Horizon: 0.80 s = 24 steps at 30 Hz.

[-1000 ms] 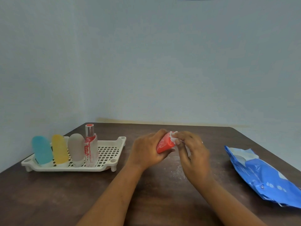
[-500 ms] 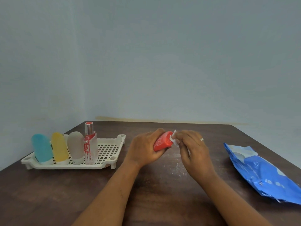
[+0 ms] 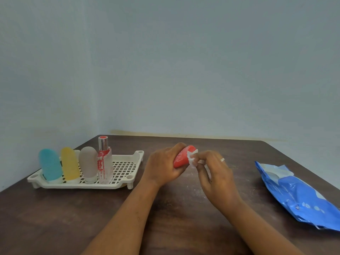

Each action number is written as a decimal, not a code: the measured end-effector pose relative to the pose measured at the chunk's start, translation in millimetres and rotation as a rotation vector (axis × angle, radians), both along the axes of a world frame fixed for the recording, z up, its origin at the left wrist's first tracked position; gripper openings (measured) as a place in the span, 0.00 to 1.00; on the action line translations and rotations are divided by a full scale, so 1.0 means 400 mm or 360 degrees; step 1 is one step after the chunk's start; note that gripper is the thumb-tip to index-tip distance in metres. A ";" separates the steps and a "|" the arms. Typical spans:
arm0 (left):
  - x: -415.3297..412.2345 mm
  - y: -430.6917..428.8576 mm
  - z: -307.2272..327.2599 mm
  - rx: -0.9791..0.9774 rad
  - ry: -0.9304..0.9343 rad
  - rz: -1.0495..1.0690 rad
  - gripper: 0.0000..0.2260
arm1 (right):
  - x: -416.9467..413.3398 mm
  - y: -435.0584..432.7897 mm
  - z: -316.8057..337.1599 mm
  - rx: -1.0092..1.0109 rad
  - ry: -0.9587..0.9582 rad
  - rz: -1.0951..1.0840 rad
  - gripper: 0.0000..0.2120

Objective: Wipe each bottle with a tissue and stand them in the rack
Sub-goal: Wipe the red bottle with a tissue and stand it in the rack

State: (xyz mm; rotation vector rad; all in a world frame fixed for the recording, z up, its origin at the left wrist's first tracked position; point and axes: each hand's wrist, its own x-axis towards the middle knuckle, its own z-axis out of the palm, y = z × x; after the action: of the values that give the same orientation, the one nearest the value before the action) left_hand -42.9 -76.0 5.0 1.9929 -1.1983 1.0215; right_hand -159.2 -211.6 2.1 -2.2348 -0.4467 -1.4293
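Observation:
My left hand grips a red squeeze bottle tilted up to the right, above the middle of the table. Pinched in my right hand is a small white tissue, pressed against the bottle's right side. The white perforated rack stands at the left. In it stand a blue bottle, a yellow bottle, a grey bottle and a clear spray bottle with red markings, all upright in a row.
A blue pack of wipes lies at the right edge of the dark wooden table. Pale walls close in behind the table and on its left. The right half of the rack holds nothing.
The red bottle's tip has swung upward in my left hand, and the tissue has slid from the tip down its right side. The rack and wipes pack have not moved.

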 end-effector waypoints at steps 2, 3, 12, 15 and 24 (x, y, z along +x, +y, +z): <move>0.002 0.000 -0.001 0.0010 0.0022 0.0005 0.20 | -0.006 0.008 -0.001 0.0007 0.0029 0.0021 0.10; 0.003 0.000 -0.002 0.0015 0.0017 0.0004 0.20 | -0.008 0.009 0.000 0.0010 0.0035 0.0023 0.09; 0.000 -0.011 -0.008 0.0087 -0.0068 -0.0079 0.20 | 0.007 -0.033 0.010 0.0262 0.0165 -0.0197 0.14; 0.001 -0.011 -0.008 0.0077 -0.0064 -0.0078 0.21 | 0.007 -0.031 0.011 0.0300 0.0166 -0.0190 0.14; 0.011 0.001 -0.009 0.0062 0.0018 -0.0034 0.19 | -0.015 0.019 0.008 0.0118 0.0091 0.0111 0.16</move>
State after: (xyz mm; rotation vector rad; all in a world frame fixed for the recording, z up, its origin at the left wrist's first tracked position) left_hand -38.7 -75.7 1.6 2.0088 -1.2392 0.9822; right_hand -165.3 -204.0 5.3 -2.1737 -0.4408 -1.3216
